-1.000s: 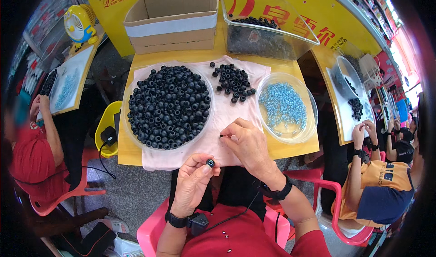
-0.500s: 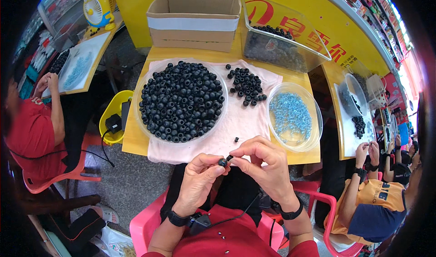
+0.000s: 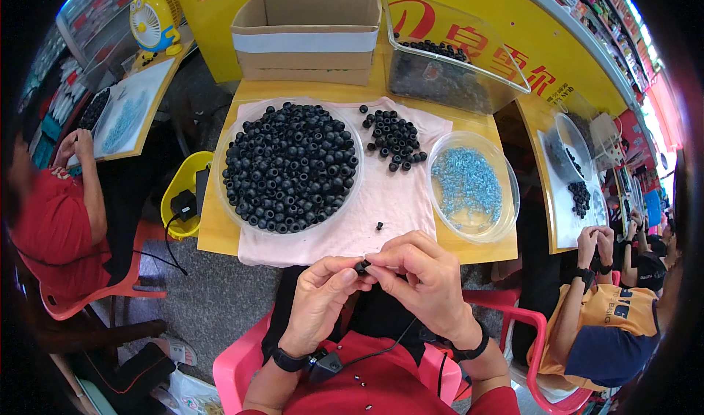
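Note:
Between the thumb and fingers of my left hand is a black hollow bead. My right hand is pinched closed against the bead's right side, and its fingertips hide what lies between them. Both hands are held just off the table's front edge, above my lap. Ahead, a large round clear tray is heaped with black hollow beads. A looser pile of black beads lies on the pink cloth. A tiny black piece sits by itself on the cloth, just beyond my fingers.
A round clear dish at right holds small blue translucent pieces. Behind stand a cardboard box and a clear bin with black beads. A yellow basket is on the floor at left. People work at tables on both sides.
My hands have come closer together. The small black piece that showed in my right fingertips is now hidden as they press against the bead. The view has shifted slightly.

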A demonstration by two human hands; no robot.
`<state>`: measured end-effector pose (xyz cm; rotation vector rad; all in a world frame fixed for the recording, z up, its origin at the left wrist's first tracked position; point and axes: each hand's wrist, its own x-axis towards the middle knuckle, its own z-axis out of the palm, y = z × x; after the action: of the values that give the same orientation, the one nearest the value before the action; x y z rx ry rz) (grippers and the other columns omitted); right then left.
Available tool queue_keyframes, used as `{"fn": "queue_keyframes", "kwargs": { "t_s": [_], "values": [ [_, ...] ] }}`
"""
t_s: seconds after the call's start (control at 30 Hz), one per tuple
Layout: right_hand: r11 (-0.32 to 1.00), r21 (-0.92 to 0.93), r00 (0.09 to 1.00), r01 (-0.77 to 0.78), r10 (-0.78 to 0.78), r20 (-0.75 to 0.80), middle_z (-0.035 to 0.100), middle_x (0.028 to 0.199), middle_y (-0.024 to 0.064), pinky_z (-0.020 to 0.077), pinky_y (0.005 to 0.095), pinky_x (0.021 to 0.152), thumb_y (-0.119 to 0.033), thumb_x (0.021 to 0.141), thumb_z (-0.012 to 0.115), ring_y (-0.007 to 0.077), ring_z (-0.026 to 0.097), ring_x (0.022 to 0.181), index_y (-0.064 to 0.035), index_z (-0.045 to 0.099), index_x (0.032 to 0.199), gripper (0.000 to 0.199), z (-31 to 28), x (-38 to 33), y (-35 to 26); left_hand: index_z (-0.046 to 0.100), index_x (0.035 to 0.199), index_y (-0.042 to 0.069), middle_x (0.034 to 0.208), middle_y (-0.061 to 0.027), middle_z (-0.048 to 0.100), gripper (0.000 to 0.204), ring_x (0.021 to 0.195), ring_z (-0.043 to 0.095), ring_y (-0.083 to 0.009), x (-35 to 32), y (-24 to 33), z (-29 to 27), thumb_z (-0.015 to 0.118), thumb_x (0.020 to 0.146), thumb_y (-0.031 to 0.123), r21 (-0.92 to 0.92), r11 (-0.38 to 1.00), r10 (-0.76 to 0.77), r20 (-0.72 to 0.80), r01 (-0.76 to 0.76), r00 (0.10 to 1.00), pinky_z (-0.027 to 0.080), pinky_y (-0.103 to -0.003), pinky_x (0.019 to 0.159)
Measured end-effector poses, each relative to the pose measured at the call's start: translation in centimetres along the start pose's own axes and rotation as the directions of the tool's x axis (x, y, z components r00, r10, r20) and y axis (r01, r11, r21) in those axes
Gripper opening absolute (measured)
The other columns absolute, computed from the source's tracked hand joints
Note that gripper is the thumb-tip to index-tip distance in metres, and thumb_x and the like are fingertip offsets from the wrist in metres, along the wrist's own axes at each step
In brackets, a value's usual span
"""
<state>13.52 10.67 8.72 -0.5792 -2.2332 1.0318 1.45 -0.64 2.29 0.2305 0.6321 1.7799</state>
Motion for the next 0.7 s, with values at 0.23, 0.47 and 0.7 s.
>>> {"fn": "queue_keyframes", "kwargs": {
  "t_s": [0.23,0.47,0.7],
  "values": [
    [0.971,-0.187,0.988,0.150,-0.152,0.005,0.061,0.087,0.0053,0.0503,0.0313,0.061,-0.006,0.066,0.076,0.0220,0.059,0.074,-0.0071,0.063,0.096,0.033,0.2,-0.1,0.0,0.062,0.106,-0.001,0.106,-0.0130,0.065,0.016,0.098,0.063,-0.0209,0.2,-0.1,0.1,0.056,0.092,0.004,-0.094,0.994,-0.058,0.031,0.061,0.998,0.050,-0.033,0.090],
    [0.981,-0.113,0.988,0.155,-0.154,0.017,0.056,0.079,0.0068,0.0479,0.0320,0.058,0.000,0.065,0.072,0.0236,0.056,0.070,-0.0035,0.056,0.084,0.025,0.0,-0.1,0.9,0.065,0.100,0.002,0.105,-0.0134,0.065,0.013,0.099,0.062,-0.0214,0.3,-0.2,0.5,0.057,0.089,0.001,-0.047,0.990,-0.137,-0.057,0.135,0.989,0.050,-0.034,0.089],
    [0.955,-0.092,0.959,0.281,-0.278,0.047,0.053,0.076,0.0082,0.0472,0.0325,0.058,0.003,0.064,0.070,0.0256,0.055,0.069,-0.0022,0.052,0.081,0.025,-0.2,0.1,1.8,0.064,0.100,0.000,0.104,-0.0130,0.065,0.013,0.092,0.062,-0.0180,0.7,-0.1,0.8,0.058,0.088,0.000,0.072,0.991,-0.111,-0.062,0.115,0.992,0.050,-0.031,0.084]
  ]
}}
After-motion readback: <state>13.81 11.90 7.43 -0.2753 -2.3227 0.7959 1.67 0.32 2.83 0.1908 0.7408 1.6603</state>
